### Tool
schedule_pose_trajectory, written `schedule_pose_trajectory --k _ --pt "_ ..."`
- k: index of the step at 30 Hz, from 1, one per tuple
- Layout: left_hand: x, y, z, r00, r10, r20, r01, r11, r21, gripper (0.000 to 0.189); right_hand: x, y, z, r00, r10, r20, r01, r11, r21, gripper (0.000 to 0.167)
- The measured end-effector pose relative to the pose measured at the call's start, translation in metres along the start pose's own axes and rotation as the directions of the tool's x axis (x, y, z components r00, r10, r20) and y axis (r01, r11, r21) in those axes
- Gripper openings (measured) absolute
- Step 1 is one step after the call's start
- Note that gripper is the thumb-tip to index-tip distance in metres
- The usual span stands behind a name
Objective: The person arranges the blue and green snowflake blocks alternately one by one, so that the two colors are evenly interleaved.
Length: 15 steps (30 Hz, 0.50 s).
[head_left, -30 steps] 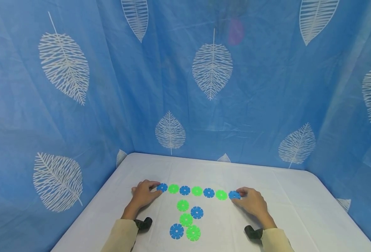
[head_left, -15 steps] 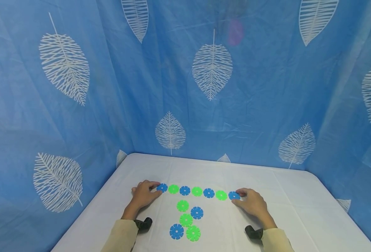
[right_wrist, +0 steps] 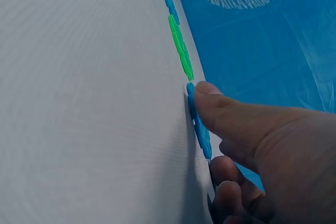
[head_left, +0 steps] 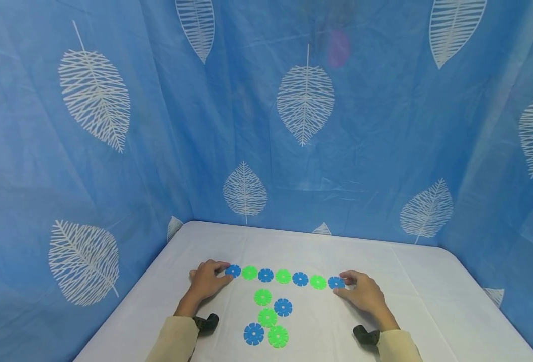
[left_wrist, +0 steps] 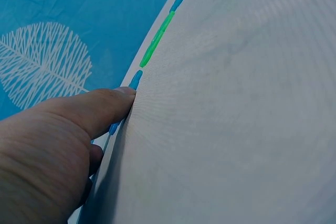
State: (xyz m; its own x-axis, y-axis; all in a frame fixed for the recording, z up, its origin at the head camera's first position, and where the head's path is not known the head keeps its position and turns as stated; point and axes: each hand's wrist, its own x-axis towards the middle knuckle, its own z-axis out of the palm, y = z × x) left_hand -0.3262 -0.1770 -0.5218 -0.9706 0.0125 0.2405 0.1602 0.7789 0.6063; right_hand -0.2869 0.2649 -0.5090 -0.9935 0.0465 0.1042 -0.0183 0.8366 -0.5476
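A row of notched plastic interlocking discs, alternately blue and green, crosses the white table. At the row's left end, my left hand (head_left: pixel 208 277) holds a blue disc (head_left: pixel 233 271) by its edge between thumb and index finger. The left wrist view shows the thumb (left_wrist: pixel 113 106) over part of that disc. My right hand (head_left: pixel 362 290) has thumb and index finger at opposite edges of the blue disc (head_left: pixel 336 282) at the right end. In the right wrist view this disc (right_wrist: pixel 198 124) stays mostly visible beside the thumb. Between the ends lie green discs such as this one (head_left: pixel 283 276).
Nearer the person, several more discs lie loosely grouped, among them a green disc (head_left: pixel 277 336) and a blue disc (head_left: pixel 254 334). A blue curtain (head_left: pixel 302 176) with white leaf prints surrounds the white table (head_left: pixel 429 306) at the back and sides.
The right-end blue disc has settled flatter, and the right thumb has shifted slightly toward its near edge. The left hand and the other discs keep their places.
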Motion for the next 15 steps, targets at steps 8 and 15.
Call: schedule_pose_trajectory --k 8,15 --pt "0.0 0.0 0.0 1.0 0.006 -0.002 -0.006 1.0 0.009 0.035 0.001 -0.002 -0.001 0.998 0.011 -0.059 -0.008 0.999 0.052 0.046" --pt "0.0 -0.002 0.0 1.0 0.006 -0.001 -0.006 1.0 0.019 0.035 0.002 -0.017 -0.009 0.993 0.012 -0.116 0.002 0.993 0.116 0.043"
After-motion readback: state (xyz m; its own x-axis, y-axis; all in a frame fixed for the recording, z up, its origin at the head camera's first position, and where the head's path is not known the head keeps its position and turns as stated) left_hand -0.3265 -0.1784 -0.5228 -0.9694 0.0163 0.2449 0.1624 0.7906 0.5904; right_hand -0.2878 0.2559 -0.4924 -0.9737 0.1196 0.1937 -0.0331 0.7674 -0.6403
